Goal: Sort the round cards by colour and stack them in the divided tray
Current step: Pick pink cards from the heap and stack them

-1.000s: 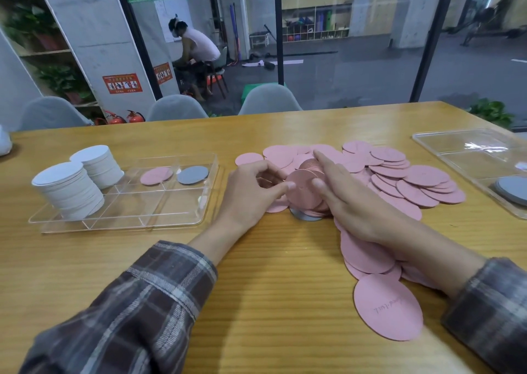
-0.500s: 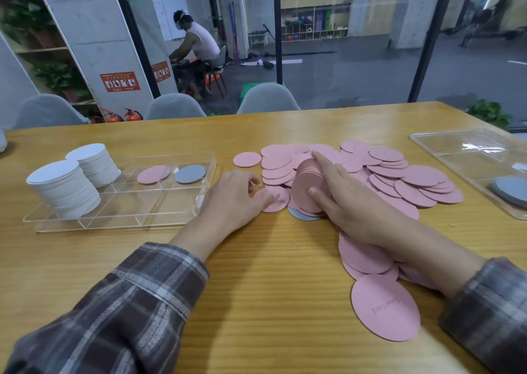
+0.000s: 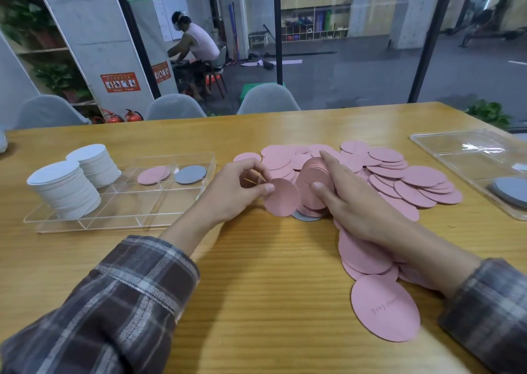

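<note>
At the left, two white stacks are stood in the tray. One pink card and one grey card are laid in adjoining far compartments. A pink disc is pinched at its edge by the left hand. Just beside it, a bundle of pink cards is gripped on edge by the right hand, with the thumb on its face and fingers over the top. The loose pile is spread to the right. The disc is best squared flat against the bundle before the grip is tightened. The stray grey beneath should be left out.
</note>
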A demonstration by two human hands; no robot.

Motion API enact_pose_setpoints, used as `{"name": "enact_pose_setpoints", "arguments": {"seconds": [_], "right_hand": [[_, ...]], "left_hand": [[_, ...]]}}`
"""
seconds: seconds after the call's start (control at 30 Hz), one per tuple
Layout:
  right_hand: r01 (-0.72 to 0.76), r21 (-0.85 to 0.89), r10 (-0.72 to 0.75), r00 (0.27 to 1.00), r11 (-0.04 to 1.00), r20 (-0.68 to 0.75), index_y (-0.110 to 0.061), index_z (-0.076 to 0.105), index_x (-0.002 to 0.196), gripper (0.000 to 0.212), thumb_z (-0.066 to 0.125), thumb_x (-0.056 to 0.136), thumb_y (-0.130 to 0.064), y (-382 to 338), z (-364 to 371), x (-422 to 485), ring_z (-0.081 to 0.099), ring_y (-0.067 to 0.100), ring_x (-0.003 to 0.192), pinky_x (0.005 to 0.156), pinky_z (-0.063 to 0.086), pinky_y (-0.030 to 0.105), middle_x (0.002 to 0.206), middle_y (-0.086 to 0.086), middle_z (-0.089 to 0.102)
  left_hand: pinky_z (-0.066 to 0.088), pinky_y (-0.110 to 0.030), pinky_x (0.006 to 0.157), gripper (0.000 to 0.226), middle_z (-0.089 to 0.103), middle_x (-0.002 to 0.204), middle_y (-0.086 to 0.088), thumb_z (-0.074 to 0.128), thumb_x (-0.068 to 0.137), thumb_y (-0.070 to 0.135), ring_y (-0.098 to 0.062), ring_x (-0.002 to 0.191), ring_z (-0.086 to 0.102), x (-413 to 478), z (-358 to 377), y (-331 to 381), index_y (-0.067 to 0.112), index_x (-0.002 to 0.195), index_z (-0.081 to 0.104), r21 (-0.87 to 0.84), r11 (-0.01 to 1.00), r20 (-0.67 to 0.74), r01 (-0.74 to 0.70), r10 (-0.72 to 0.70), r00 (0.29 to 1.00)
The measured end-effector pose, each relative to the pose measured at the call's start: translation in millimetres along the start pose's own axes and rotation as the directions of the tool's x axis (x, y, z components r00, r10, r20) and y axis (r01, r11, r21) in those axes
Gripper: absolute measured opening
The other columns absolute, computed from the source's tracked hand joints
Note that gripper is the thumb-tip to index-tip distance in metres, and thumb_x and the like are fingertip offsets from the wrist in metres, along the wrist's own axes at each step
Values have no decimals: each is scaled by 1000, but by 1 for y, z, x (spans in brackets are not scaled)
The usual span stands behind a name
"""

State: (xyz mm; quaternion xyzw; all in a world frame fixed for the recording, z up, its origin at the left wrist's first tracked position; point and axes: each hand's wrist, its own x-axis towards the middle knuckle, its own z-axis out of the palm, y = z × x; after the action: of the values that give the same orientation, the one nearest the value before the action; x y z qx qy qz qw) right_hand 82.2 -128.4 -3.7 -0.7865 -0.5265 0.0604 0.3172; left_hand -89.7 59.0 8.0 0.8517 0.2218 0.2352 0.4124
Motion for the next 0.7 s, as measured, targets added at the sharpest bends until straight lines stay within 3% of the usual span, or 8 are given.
{"name": "enact_pose_setpoints", "arguments": {"seconds": [0.17, 0.37, 0.53, 0.7], "right_hand": [[31, 22, -32, 999, 999, 3, -30, 8, 163, 63, 34, 108, -45, 1, 1, 0, 29, 16, 148, 114, 26, 29, 160, 0, 34], [35, 38, -36, 999, 999, 14, -30, 6, 163, 64, 29, 107, -50, 0, 1, 2, 29, 16, 148, 112, 25, 27, 158, 2, 34], [45, -40, -44, 998, 998, 35, -31, -1, 162, 76, 39, 102, -55, 2, 3, 3, 39, 21, 141, 113, 36, 42, 149, 5, 40], [48, -49, -46, 998, 998, 36, -32, -1, 162, 76, 42, 103, -51, 3, 3, 2, 41, 22, 139, 112, 37, 43, 150, 5, 40]], "left_hand": [[60, -33, 75, 13, 73, 85, -4, 83, 87, 9, -19, 67, 72, -6, 15, 11, 9, 92, 71, -142, 990, -18, 17, -19, 1000], [64, -54, 81, 19, 75, 82, -2, 89, 82, 16, -27, 71, 78, -4, 37, 9, 12, 83, 70, -186, 982, -104, 43, -63, 993], [64, -52, 81, 18, 77, 83, -3, 90, 80, 19, -24, 73, 79, -4, 42, 10, 14, 84, 72, -161, 987, -119, 9, -28, 993], [64, -48, 82, 17, 77, 85, -7, 87, 84, 20, -23, 75, 78, -3, 42, 10, 10, 88, 73, -173, 985, -104, -9, -9, 995]]}}
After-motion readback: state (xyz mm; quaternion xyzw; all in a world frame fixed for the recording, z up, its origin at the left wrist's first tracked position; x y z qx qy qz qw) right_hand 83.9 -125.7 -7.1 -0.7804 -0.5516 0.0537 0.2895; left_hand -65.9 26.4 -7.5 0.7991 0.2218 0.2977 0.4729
